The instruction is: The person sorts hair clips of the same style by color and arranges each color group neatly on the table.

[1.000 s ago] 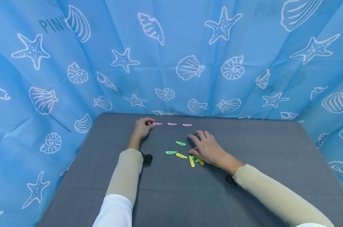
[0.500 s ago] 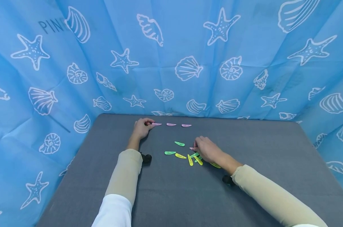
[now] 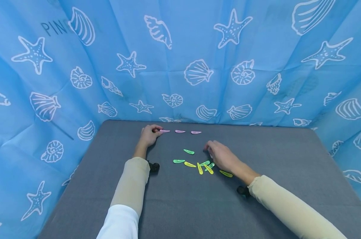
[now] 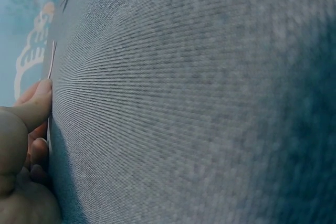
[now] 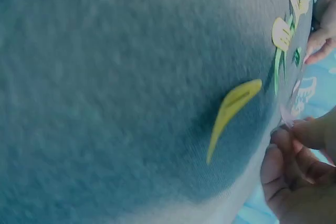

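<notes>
At the far left of the table, my left hand point(image 3: 149, 134) pinches the end of a pink hair clip point(image 3: 165, 131), which lies flat. Two more pink hair clips continue that row to the right, the last one point(image 3: 196, 132) farthest from the hand. My right hand point(image 3: 223, 156) is just above the table, right of the scattered clips. Between its thumb and finger is another pink hair clip point(image 5: 286, 116), mostly covered by the fingers. Below that hand lies a yellow hair clip point(image 3: 226, 173). In the left wrist view, the thumb point(image 4: 39, 106) presses near a clip's end.
Green and yellow hair clips form a loose cluster, some overlapping, such as a yellow clip point(image 3: 200, 168) and a green clip point(image 3: 178, 161). Another green clip point(image 3: 189, 151) lies behind them. The grey table point(image 3: 180, 205) ends at a blue shell-print curtain point(image 3: 180, 59).
My right hand has closed on a pink clip from the cluster and drawn it slightly right and up, uncovering green and yellow clips. The left hand has stayed in place.
</notes>
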`<state>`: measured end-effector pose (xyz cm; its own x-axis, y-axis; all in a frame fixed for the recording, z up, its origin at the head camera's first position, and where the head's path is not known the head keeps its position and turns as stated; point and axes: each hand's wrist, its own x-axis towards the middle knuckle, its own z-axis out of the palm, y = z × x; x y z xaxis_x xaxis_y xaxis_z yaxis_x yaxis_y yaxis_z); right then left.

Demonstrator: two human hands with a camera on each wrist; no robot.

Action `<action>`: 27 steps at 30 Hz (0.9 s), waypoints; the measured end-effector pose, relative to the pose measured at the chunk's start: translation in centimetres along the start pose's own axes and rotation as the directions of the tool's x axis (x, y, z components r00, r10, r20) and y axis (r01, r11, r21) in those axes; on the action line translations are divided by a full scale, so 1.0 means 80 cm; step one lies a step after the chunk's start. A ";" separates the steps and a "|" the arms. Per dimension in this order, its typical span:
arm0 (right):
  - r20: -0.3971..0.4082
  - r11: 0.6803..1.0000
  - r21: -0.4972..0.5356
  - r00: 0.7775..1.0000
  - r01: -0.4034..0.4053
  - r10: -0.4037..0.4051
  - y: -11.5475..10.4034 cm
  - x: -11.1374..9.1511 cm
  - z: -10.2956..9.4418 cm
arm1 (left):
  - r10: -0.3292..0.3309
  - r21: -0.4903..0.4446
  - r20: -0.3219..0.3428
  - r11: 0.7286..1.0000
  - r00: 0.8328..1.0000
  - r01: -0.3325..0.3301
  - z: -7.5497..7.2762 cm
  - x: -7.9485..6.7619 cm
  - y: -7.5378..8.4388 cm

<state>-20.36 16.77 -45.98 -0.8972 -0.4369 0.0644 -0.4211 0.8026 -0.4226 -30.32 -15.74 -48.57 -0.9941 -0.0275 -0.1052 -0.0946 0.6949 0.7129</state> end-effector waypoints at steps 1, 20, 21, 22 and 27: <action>-0.020 1.000 -0.003 1.000 -0.004 0.004 0.001 0.001 -0.001 | -0.002 0.002 0.001 1.000 1.000 0.002 0.000 0.000 0.001; 0.016 0.995 0.097 1.000 -0.027 0.026 0.049 0.018 -0.031 | -0.006 0.005 0.001 1.000 1.000 0.006 -0.002 0.003 -0.002; 0.005 0.991 0.122 0.998 -0.057 0.057 0.054 0.021 -0.032 | -0.003 0.006 0.002 1.000 1.000 0.003 -0.001 0.004 -0.002; -0.007 0.986 0.142 0.996 -0.082 0.083 0.060 0.025 -0.033 | -0.001 0.007 0.003 1.000 1.000 0.001 -0.001 0.004 -0.002; -0.052 0.944 0.250 0.971 -0.214 0.234 0.087 0.045 -0.028 | -0.010 0.004 0.007 1.000 1.000 0.010 0.002 0.004 -0.002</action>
<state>-26.84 21.71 -46.67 -0.9765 -0.2153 0.0103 -0.1721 0.7500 -0.6387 -30.63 -15.75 -48.85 -0.9927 -0.0291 -0.1170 -0.1040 0.6974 0.7091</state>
